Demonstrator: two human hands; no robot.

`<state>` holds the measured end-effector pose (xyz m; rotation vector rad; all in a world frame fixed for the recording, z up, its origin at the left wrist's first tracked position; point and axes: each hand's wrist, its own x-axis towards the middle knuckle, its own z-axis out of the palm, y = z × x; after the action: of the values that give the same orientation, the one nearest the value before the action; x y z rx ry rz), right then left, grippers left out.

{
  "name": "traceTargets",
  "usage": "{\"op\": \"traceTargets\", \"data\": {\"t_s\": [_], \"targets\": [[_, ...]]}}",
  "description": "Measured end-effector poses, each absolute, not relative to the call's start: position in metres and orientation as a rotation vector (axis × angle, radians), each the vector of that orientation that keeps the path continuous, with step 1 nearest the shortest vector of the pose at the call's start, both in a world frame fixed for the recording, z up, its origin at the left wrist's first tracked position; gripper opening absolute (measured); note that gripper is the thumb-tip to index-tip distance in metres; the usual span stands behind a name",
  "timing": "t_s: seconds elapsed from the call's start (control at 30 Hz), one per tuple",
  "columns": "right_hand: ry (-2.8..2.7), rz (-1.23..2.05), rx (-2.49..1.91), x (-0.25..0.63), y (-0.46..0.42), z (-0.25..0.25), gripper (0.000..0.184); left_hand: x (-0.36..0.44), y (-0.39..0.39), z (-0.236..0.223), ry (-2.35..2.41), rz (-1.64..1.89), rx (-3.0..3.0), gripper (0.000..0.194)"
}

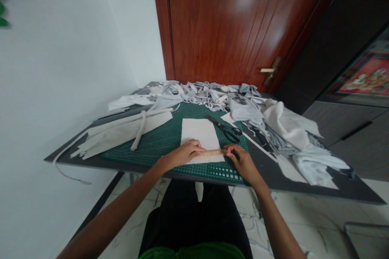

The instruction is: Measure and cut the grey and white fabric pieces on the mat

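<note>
A white cloth piece [199, 129] lies flat on the green cutting mat [161, 137]. Across its near end runs a thin wooden ruler [212, 152]. My left hand [189, 151] is closed on the ruler's left part, fingers bent together and pressing it against the cloth. At the other end, my right hand [241, 162] pinches the ruler's tip between thumb and fingers, just by the cloth's right edge. Black-handled scissors [226, 128] rest beyond the right hand, their blades pointing away to the left, close to the cloth's far right corner.
Grey and white fabric scraps [206, 94] are heaped along the back of the dark table [352, 188]. Long white cloth strips [121, 133] lie at the left. More crumpled cloth [288, 129] is piled at the right. Behind stands a wooden door [219, 24].
</note>
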<state>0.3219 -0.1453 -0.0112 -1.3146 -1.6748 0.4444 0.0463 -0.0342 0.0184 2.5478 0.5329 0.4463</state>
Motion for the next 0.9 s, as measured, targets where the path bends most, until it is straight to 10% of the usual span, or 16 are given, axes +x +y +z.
{"op": "traceTargets", "data": {"t_s": [0.9], "targets": [[-1.699,0.276,-1.383,0.325,-0.147,-0.025,0.015,-0.046,-0.076,0.004,0.955,0.726,2.597,0.026]]}}
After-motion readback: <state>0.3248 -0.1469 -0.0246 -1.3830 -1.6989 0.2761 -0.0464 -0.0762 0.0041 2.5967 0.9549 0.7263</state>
